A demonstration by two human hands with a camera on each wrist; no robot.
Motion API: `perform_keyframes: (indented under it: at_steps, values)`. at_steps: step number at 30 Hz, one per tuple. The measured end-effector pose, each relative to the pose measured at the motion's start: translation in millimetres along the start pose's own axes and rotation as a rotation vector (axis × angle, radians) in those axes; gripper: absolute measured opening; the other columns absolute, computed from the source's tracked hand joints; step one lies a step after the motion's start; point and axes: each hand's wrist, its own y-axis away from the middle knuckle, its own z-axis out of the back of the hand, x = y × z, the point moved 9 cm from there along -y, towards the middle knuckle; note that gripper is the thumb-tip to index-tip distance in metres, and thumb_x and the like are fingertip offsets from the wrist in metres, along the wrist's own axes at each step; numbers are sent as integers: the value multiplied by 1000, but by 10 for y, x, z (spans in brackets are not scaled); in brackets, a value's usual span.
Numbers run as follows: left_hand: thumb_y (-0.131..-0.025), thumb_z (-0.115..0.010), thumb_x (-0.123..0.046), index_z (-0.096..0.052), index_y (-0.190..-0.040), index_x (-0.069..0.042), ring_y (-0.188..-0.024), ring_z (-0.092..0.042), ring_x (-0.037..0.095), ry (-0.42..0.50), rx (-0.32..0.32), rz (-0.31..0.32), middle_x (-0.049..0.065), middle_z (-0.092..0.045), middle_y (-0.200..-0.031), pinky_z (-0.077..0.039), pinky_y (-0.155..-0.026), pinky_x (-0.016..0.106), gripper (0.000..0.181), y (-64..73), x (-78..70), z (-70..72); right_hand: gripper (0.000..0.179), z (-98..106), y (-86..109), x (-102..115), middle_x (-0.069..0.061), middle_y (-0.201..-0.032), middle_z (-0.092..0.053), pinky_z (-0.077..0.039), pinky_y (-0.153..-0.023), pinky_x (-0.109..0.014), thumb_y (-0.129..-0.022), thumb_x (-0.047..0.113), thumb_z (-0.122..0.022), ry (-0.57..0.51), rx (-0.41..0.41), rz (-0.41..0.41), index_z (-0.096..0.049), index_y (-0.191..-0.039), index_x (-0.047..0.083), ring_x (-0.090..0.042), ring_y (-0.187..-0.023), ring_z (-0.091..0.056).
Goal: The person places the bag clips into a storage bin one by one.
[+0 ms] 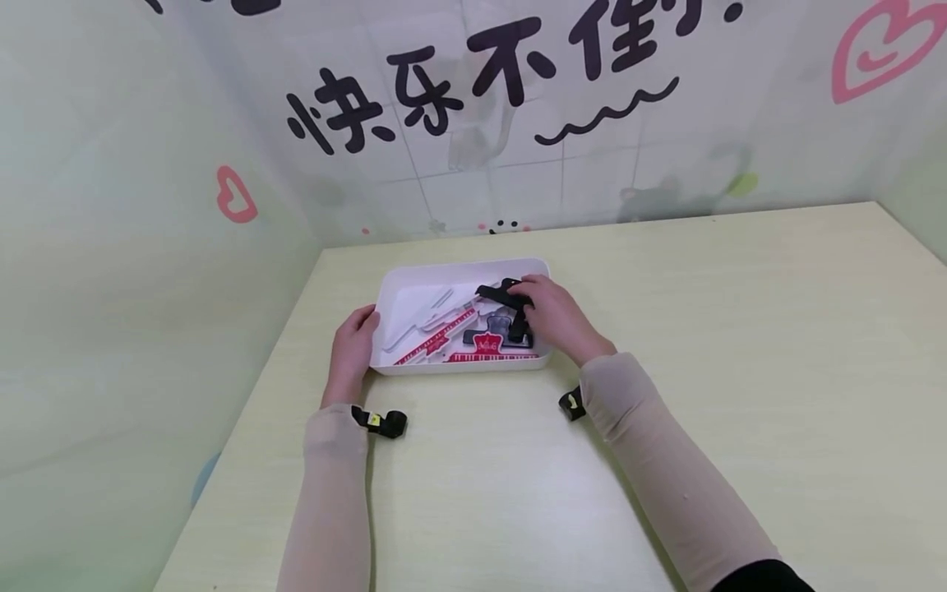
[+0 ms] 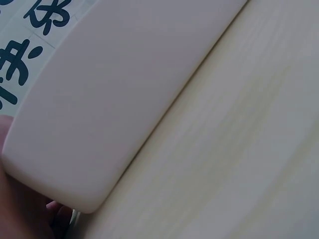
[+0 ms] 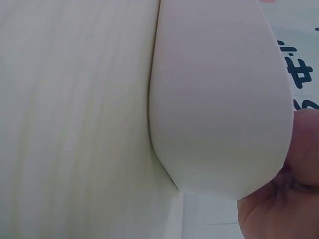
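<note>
A shallow white tray (image 1: pixel 414 369) lies on the table, holding several flat packs with red labels and some black pieces. My left hand (image 1: pixel 351 352) grips its left end, thumb at the rim. In the left wrist view the tray's side wall (image 2: pixel 104 99) fills much of the picture, with part of that hand at the lower left edge. My right hand (image 1: pixel 556 314) reaches over the right end, its fingers pinching a black plastic piece (image 1: pixel 497 296) above the packs. The right wrist view shows the tray's outer wall (image 3: pixel 219 99) beside that hand; its fingertips are hidden there.
A pack with a red label (image 1: pixel 444 335) lies slanted in the tray, beside clear slim packs (image 1: pixel 418 316). The pale wooden table (image 1: pixel 473 485) meets a printed cloth wall (image 1: pixel 592 177) behind the tray. Another cloth wall (image 1: pixel 148 329) stands along the left.
</note>
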Motion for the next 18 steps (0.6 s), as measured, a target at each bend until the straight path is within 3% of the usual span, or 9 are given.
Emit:
perform_keyframes:
  at_steps: [7,18]
  values:
    - [-96,-41,-39,-44,-137,-22,-132,-32,19,8,-7,10,-2,-41,-142,-24,-110,39,45,-4,2,7,36,32,-8,-7,-12,-137,-44,-29,-108,-41,-90,0,-49,-53,-34,3,-57,-124,10,-28,-128,-39]
    - [-96,-42,-38,-44,-137,-19,-132,-33,20,14,7,11,1,-41,-142,-25,-110,39,45,-24,47,-65,32,-42,-7,-129,-7,-141,-42,-27,-108,-44,-92,17,-52,-143,21,-17,-57,-124,16,-28,-131,-35]
